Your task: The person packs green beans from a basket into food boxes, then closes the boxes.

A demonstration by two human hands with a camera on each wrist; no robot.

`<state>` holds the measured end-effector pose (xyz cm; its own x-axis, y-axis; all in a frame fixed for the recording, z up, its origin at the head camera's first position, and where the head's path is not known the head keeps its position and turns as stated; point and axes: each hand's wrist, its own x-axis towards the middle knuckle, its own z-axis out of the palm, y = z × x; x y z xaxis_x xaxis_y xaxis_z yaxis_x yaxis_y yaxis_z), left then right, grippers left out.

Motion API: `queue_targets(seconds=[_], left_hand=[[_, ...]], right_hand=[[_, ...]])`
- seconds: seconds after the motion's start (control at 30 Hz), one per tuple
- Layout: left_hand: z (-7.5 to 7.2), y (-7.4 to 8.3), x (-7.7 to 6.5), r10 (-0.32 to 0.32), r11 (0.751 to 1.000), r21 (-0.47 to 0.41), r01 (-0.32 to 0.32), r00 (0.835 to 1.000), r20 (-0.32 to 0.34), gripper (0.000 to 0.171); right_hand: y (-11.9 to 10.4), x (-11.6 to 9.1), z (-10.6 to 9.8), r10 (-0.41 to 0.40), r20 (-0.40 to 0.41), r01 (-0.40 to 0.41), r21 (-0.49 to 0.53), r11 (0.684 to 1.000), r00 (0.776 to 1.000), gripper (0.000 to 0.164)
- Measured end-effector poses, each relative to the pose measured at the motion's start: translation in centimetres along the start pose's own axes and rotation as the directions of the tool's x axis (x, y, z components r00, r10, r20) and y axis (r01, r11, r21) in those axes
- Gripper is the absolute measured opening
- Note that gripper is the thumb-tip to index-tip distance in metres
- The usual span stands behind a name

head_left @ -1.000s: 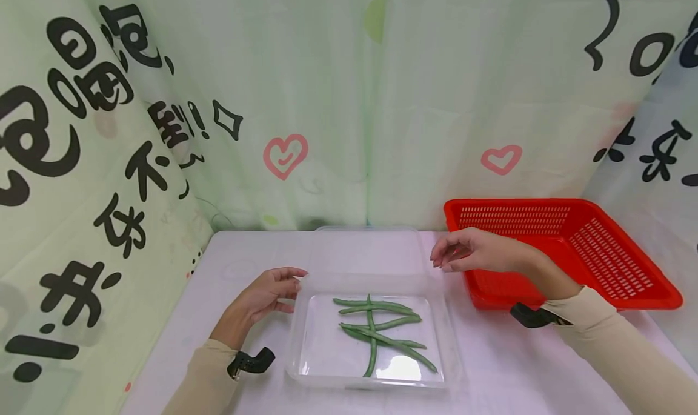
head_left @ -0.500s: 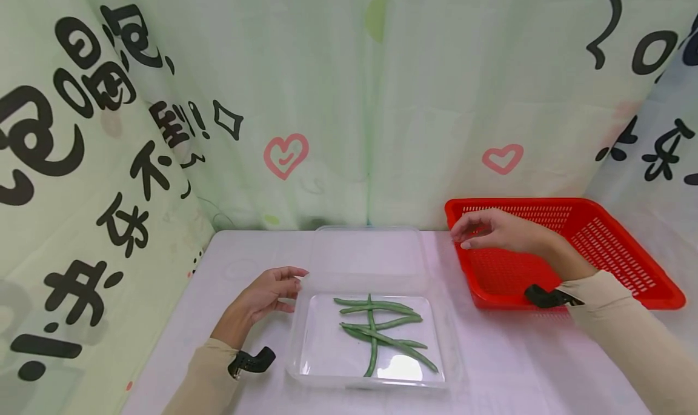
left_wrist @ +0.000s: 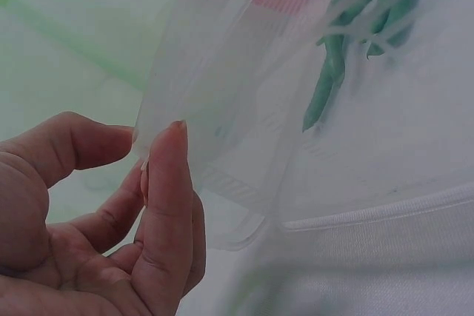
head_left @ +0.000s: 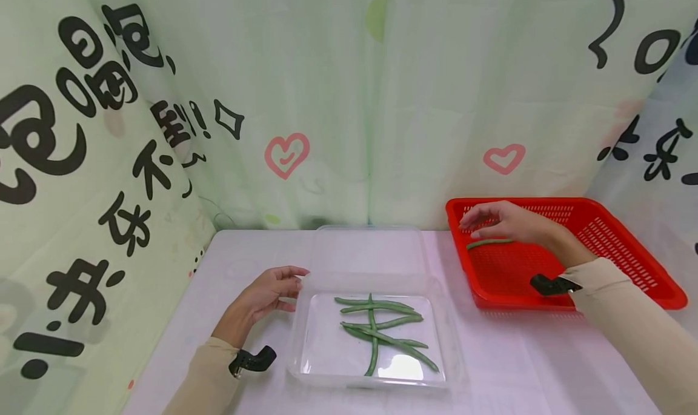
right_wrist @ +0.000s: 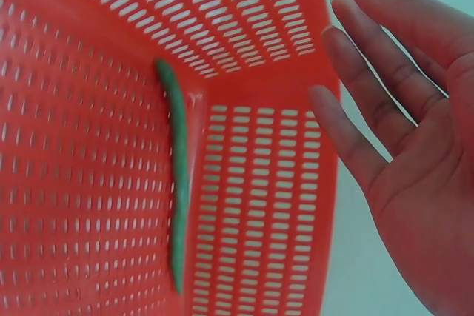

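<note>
A clear plastic box (head_left: 305, 366) stands on the table with several green beans (head_left: 382, 306) lying crossed on its floor. My left hand (head_left: 272, 294) holds the box's left rim near its far corner. In the left wrist view, the fingers of the left hand (left_wrist: 111, 220) sit either side of the translucent wall. At the right, my right hand (head_left: 501, 221) hovers over the red basket (head_left: 643, 263). One single green bean (right_wrist: 178, 175) lies along the basket's floor edge. The right wrist view shows the right hand (right_wrist: 407, 101) with fingers spread, holding nothing, beside the basket wall.
A clear flat lid or panel (head_left: 371, 251) lies behind the box at the table's back edge. The white table (head_left: 245, 251) meets a pale green curtain (head_left: 338, 100) with printed lettering and hearts. Both wrists carry black straps.
My right hand has moved right and away, from beside the basket to over its far left part. One bean now shows in the basket under it. The left hand has stayed put.
</note>
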<state>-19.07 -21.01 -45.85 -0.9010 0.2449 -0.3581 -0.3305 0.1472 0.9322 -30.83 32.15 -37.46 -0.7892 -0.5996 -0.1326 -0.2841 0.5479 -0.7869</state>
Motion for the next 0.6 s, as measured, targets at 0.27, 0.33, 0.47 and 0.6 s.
queue_targets(seconds=[0.27,0.33,0.47,0.6], left_hand=[[-0.1,-0.1,0.1,0.004,1.000,0.003,-0.004,1.000,0.009,0.041],[-0.1,-0.1,0.1,0.003,1.000,0.001,-0.003,1.000,0.009,0.041],[-0.1,-0.1,0.1,0.000,1.000,0.003,0.000,1.000,0.011,0.041],[-0.1,-0.1,0.2,-0.001,1.000,0.005,0.001,1.000,0.009,0.041]], right_hand=[[1.3,0.4,-0.5,0.048,-0.001,-0.048,0.010,0.999,0.999,0.045],[1.6,0.5,-0.6,0.061,-0.008,-0.061,-0.008,0.998,0.998,0.046],[2.7,0.9,-1.0,0.065,-0.003,-0.065,-0.046,0.997,0.998,0.047],[3.5,0.9,-1.3,0.096,-0.008,-0.096,-0.079,0.992,0.995,0.050]])
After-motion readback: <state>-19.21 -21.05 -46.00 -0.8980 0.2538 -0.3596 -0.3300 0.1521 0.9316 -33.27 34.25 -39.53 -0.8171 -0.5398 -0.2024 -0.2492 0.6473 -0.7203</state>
